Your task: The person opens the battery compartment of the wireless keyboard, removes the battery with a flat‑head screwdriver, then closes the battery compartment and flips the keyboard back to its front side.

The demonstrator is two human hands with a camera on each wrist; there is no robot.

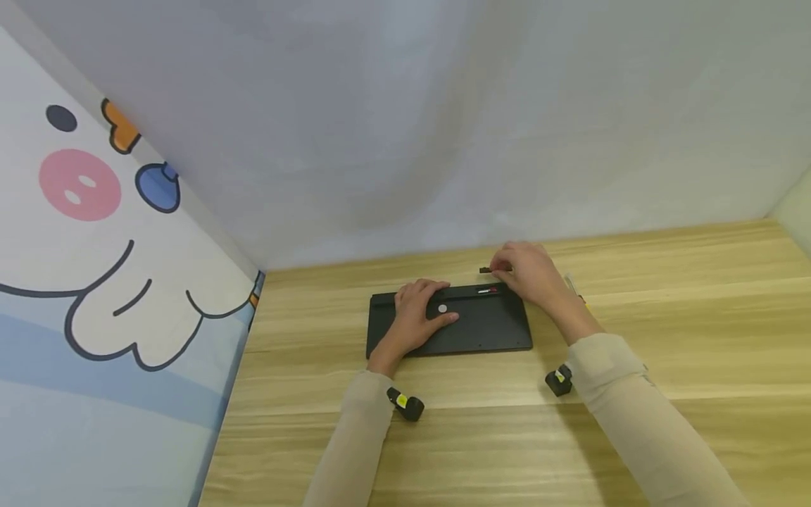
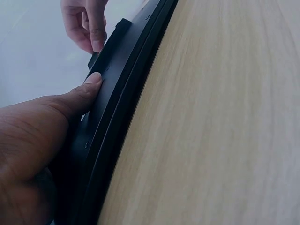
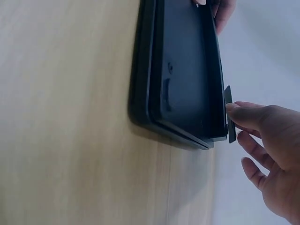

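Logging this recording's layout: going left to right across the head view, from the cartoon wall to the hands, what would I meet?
Pink oval, blue rounded shape, left hand, small black piece, right hand.

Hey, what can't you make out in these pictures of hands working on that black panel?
- Head view: thin white-and-yellow object, partly hidden by the right forearm.
- Head view: any print on the round pale spot, too small.
- Head view: one end of the small black strip, covered by the right hand.
- Left wrist view: far end of the flat black rectangular panel, cut off by the top edge.
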